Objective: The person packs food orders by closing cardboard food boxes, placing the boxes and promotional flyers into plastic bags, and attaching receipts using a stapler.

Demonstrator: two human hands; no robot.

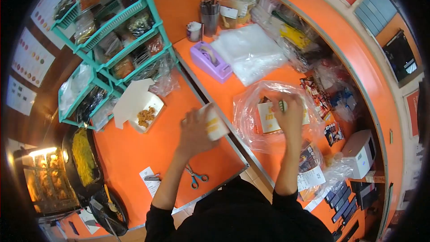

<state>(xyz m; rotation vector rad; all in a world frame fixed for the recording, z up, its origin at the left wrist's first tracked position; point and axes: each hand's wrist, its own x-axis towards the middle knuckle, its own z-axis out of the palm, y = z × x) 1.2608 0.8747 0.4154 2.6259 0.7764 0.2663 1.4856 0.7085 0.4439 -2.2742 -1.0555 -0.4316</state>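
My left hand (pixel 195 130) is closed around a white takeaway box (pixel 217 125) with yellow print, held above the gap between the two counters. My right hand (pixel 290 107) is over a clear plastic bag (pixel 244 127), its fingers pinched on a small item with green on it (pixel 281 106), too small to name. Below that hand, inside the bag, lies another white box (pixel 270 118) with yellow lettering. Left of my left hand, an open white carton (pixel 134 103) contains brown fried pieces (pixel 146 116). Scissors (pixel 197 177) with blue handles and a paper slip (pixel 150 181) lie nearer me.
A purple tape dispenser (pixel 210 62) stands beside a stack of clear bags (pixel 251 51). Teal basket racks (pixel 118 40) rise at the back left. Pans (pixel 83 157) and a lit food warmer (pixel 47 179) are at left. A white printer-like device (pixel 358 154) sits at right.
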